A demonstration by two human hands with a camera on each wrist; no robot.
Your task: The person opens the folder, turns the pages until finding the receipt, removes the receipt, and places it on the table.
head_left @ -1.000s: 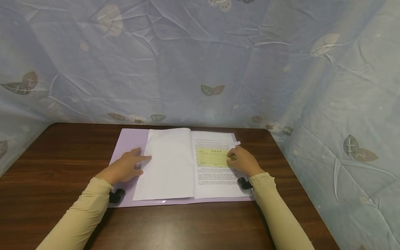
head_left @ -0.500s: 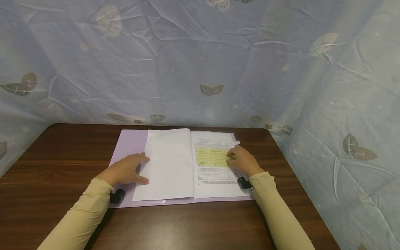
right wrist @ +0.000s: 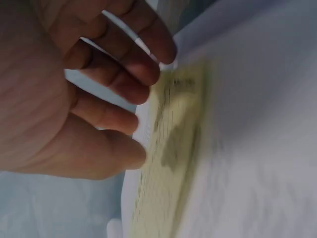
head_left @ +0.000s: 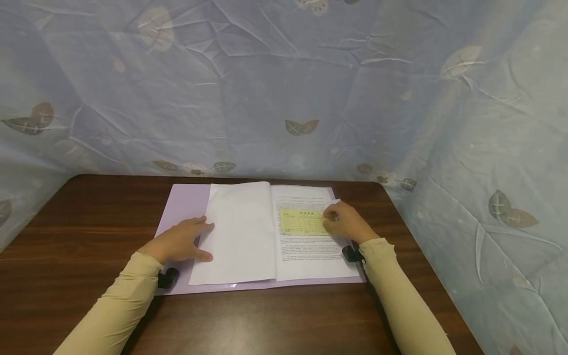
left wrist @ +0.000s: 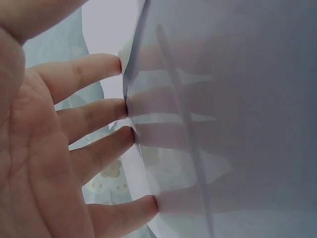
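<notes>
A purple folder [head_left: 188, 202] lies spread on the table, holding a blank white page [head_left: 241, 236] on the left and a printed page [head_left: 310, 251] on the right. On the printed page rests a yellow slip with a ruled form [head_left: 301, 222]. My right hand [head_left: 348, 224] hovers at the slip's right end; in the right wrist view its loosely bent fingers and thumb are apart beside the yellow slip [right wrist: 171, 148]. My left hand [head_left: 179, 241] rests spread at the blank page's left edge. Its straight fingertips [left wrist: 148, 202] touch that edge in the left wrist view.
The dark wooden table [head_left: 230, 320] extends around the folder. A pale blue curtain with leaf prints [head_left: 253, 98] hangs behind the table and along its right side. Black wrist cameras sit near both cuffs, the left wrist camera [head_left: 168, 278] over the folder.
My right hand has shifted slightly right, and its finger and thumb have come off the slip. Between the first two frames my left thumb moved onto the blank page; the hand has since stayed still.
</notes>
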